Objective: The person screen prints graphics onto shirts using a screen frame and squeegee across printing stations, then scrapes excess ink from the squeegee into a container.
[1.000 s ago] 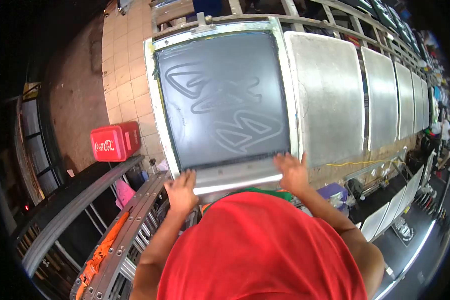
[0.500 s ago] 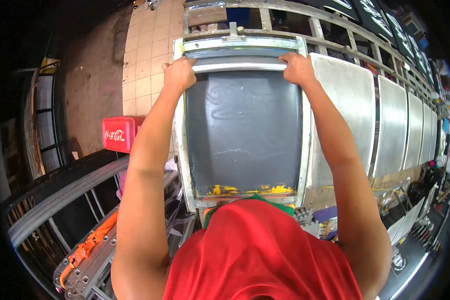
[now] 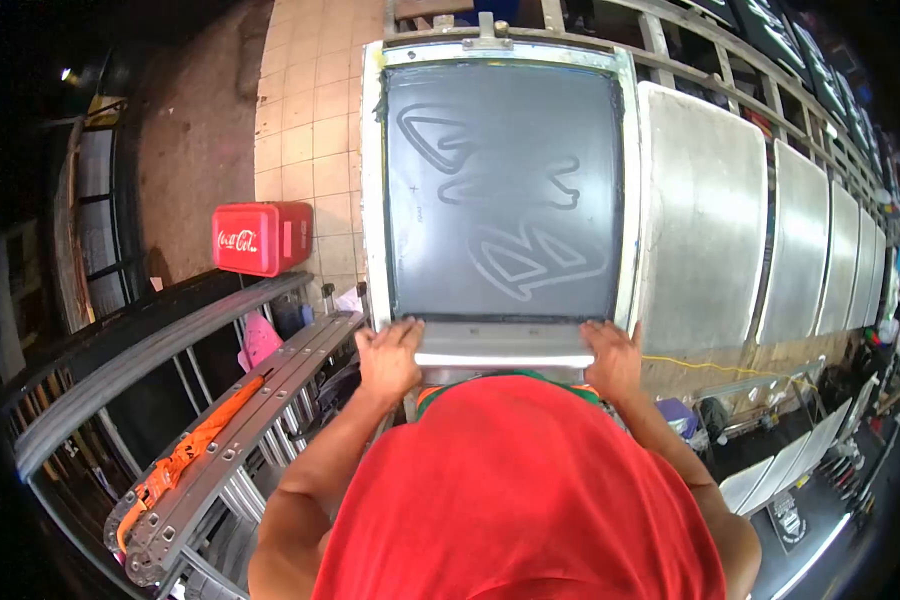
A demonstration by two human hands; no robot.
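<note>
A wide squeegee [image 3: 505, 342] with a shiny metal bar lies across the near end of a silkscreen frame [image 3: 374, 200], just in front of my body. My left hand [image 3: 389, 360] grips its left end, fingers pointing forward over the blade. On the other end, my right hand [image 3: 615, 360] holds it the same way, thumb hidden underneath. Beyond the squeegee, the screen's dark grey mesh [image 3: 510, 230] shows pale and dark curved outlines of a design. A metal hinge clamp [image 3: 487, 38] sits at the frame's far edge.
To the right runs a row of pale flat boards [image 3: 705, 210], with a wooden rack [image 3: 710, 70] behind. A red Coca-Cola box [image 3: 250, 240] stands at left on the tiles. Nearer, a folded ladder [image 3: 260, 400] carries an orange umbrella [image 3: 195, 445]. A yellow cord [image 3: 710, 366] trails at right.
Both hands have drawn the squeegee from the far end of the screen to the near end, toward my body. The design outlines now stand out on the mesh; the yellow smears are covered.
</note>
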